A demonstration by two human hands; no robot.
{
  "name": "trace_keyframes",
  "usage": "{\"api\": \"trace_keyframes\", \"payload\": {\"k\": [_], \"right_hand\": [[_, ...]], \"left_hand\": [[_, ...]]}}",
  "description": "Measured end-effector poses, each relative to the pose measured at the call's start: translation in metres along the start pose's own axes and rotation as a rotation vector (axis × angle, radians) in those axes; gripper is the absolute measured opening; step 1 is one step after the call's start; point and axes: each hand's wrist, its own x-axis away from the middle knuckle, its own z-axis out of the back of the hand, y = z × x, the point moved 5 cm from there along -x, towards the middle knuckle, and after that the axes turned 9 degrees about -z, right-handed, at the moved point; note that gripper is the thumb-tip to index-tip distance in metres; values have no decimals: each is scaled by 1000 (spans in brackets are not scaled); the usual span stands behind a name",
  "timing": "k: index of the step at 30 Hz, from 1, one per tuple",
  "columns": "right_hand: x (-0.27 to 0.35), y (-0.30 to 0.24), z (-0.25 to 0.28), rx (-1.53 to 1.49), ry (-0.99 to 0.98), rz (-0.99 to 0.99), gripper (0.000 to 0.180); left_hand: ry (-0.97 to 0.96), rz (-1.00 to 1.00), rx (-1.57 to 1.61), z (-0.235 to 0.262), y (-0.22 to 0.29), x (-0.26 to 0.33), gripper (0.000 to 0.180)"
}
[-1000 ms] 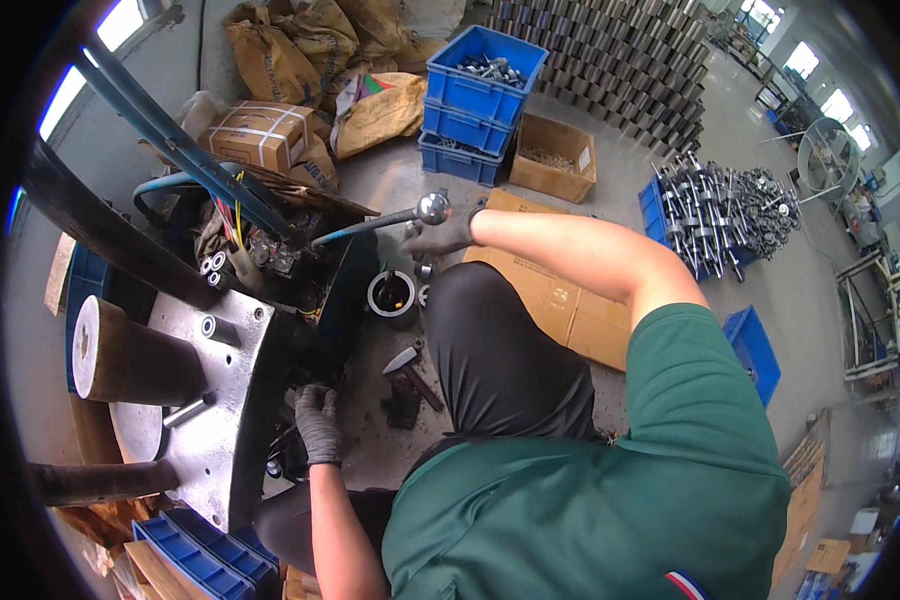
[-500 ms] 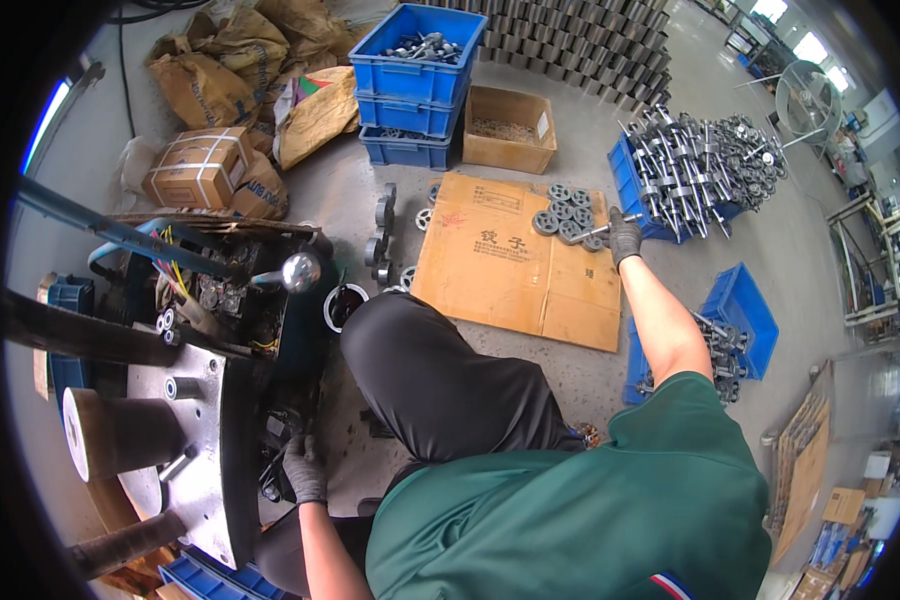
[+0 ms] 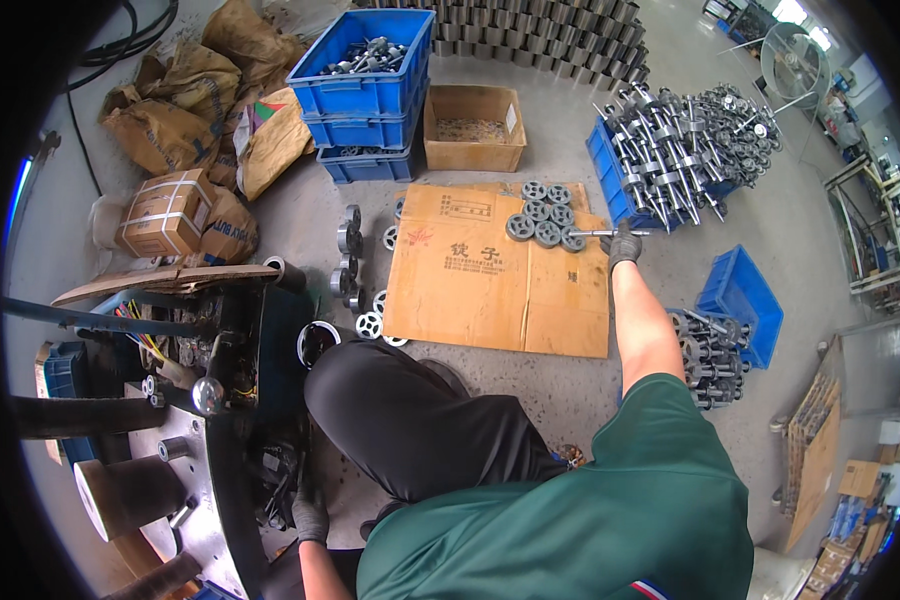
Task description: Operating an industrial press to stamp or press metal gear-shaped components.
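Right now the right hand (image 3: pixel 624 245) is clenched on a shaft part (image 3: pixel 592 233) lying crosswise at the cardboard sheet's (image 3: pixel 490 290) far edge; left hand (image 3: pixel 311 516) rests loosely by the machine (image 3: pixel 185 450), well apart.

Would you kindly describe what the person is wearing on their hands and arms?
Both hands wear dark grey knit work gloves: the right hand and the left hand. The forearms are bare. A green short sleeve covers the right upper arm; the left sleeve is not clearly visible. No watch, bands or markings show on either arm.
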Motion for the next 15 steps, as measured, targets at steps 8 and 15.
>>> {"api": "trace_keyframes", "payload": {"k": [8,15], "right_hand": [[-18,-34,-46,919,34,416,65],[-17,-28,-71,690,-127,102,66]], "left_hand": [[-101,11,35,-13,-9,4,39],[-157,-15,-8,-17,-7,5,39]]}}
